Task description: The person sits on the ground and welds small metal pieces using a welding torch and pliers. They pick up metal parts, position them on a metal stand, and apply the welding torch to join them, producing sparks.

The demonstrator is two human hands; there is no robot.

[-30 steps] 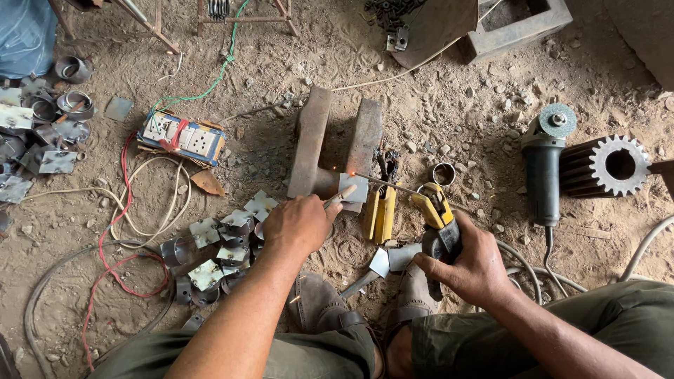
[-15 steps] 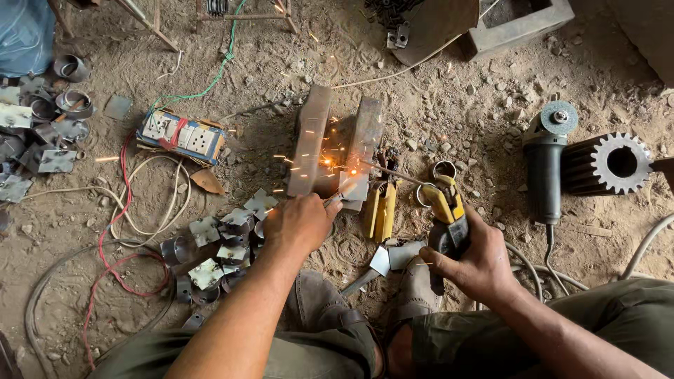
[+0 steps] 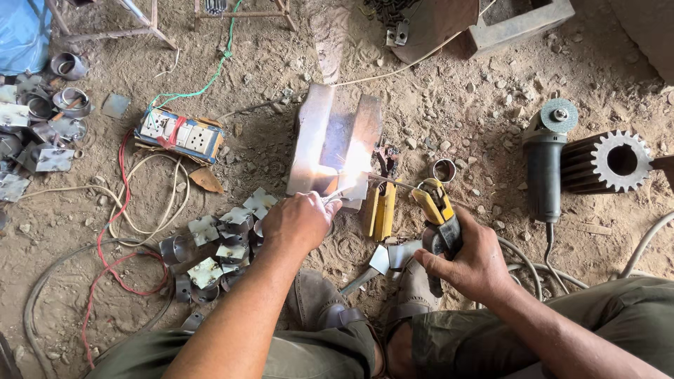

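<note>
Right grip: right hand (image 3: 472, 265) is clenched around the dark handle of a yellow-jawed electrode holder (image 3: 437, 210), thumb laid along the handle.
Left grip: left hand (image 3: 300, 221) is closed on a small metal piece (image 3: 335, 197), pinching it at the fingertips against the steel channel (image 3: 335, 140).
Electrode axis: a thin welding rod (image 3: 393, 182) runs from the holder's jaws up and to the left, nearly level, its tip at the bright glare on the channel's near end.
Holder axis: long axis slants from the hand at lower right up toward the upper left.
Channel position: lying on the dirt floor (image 3: 456, 98) just ahead of both hands, open side up, long axis running away from the person and tilted slightly to the right.
Around the hands: yellow-handled pliers (image 3: 382, 210) lie just beside the channel's near right corner; a heap of small cut metal plates (image 3: 225, 238) sits left of the left hand; an angle grinder (image 3: 546, 161) and a toothed gear (image 3: 609, 161) lie well to the right; a socket board (image 3: 179, 137) with red and pale cables lies to the left.
Hard to make out: the glare washes out the rod tip and the joint; the left palm hides most of the metal piece; both forearms and the knees are cut off by the lower edge.
</note>
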